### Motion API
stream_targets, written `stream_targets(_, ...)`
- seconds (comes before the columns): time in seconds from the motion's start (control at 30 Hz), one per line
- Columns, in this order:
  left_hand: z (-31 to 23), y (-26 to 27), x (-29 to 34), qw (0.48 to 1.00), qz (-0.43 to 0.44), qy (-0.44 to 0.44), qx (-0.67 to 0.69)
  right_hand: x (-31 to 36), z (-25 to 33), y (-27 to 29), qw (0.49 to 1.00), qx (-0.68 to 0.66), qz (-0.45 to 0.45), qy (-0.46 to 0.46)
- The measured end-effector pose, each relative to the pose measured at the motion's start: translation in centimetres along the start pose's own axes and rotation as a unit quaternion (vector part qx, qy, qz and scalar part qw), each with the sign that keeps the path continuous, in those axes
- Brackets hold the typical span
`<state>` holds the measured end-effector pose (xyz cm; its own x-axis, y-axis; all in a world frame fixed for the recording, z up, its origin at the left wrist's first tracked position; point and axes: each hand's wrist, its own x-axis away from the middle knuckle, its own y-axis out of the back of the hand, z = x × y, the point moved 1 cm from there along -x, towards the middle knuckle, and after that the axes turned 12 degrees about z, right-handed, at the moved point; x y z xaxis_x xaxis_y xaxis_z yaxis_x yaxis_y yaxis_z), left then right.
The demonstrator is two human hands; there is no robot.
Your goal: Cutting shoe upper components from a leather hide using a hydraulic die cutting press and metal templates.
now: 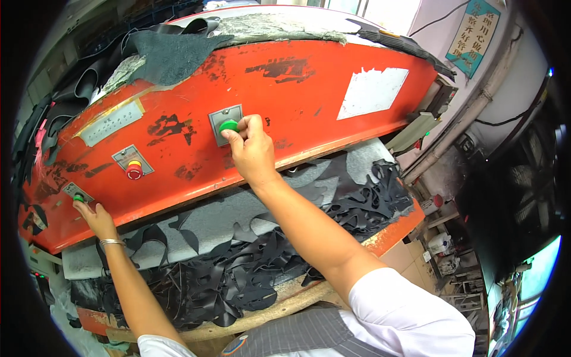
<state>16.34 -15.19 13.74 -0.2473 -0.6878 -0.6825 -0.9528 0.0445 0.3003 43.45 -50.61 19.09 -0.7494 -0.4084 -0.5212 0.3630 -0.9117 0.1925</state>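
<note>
A red machine panel (309,107) spans the view ahead of me. My right hand (254,149) reaches up to its middle, thumb and curled fingers closed about a green push button (228,125) on a metal plate (217,138). At the far left, my left hand (98,220) touches a second green button (78,197) with a fingertip, its thumb held apart. A bracelet (112,241) circles the left wrist. Between the hands, a red emergency stop button (134,171) sticks out from the panel. Beneath the panel lies a grey cutting bed (208,209) with dark cut leather pieces on it.
Tangled black leather scraps (238,271) heap along the near side of the bed, above a worn wooden edge (285,308). Leather sheets (172,56) drape over the panel's top left. A pipe (491,89) climbs the wall at right, and containers (440,243) stand low beside the machine.
</note>
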Motion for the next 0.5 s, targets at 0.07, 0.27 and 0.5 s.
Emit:
stream_targets(0.07,0.6,3.3,1.5,0.994,0.098,0.019,-0.048,2.1,0.1,0.4,0.998,0.029,-0.020,0.042)
stream_targets(0.27,-13.2,4.3,19.2,0.903,0.422,0.077,-0.015,17.5,0.3,5.8,0.917,0.136,0.372,-0.039)
stream_targets(0.5,-22.5,3.7,35.2,0.826,0.560,-0.059,0.004,31.8,1.0,9.4,0.842,0.242,0.479,0.052)
